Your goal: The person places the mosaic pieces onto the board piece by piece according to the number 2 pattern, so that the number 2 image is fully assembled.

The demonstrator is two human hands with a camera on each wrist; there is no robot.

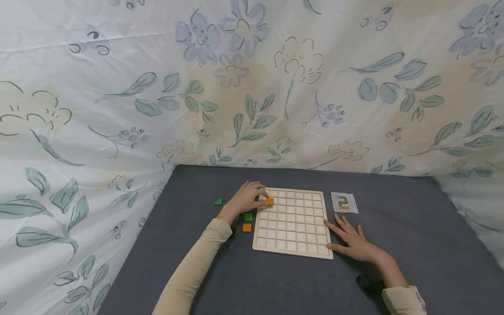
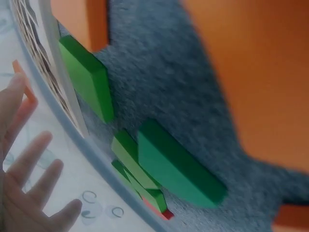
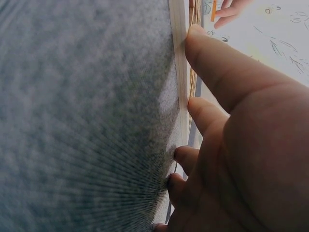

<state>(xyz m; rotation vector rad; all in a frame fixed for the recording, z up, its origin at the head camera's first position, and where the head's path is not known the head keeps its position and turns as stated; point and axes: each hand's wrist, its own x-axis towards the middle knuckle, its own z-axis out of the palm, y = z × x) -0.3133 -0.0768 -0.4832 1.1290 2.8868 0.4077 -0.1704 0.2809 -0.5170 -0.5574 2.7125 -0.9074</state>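
Currently the left hand (image 1: 246, 198) pinches an orange tile (image 1: 270, 201) on its right side, over the far left part of the grid board (image 1: 291, 223), contact with it unclear, while the right hand (image 1: 354, 243), fingers spread, lies farther from the tile, touching the board's right edge.

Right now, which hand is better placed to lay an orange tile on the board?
Probably the left hand: it pinches an orange tile over the board, while the right hand touches the board's right edge.

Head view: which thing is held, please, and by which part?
An orange tile, pinched in the left hand by its left side; the right hand only touches the board.
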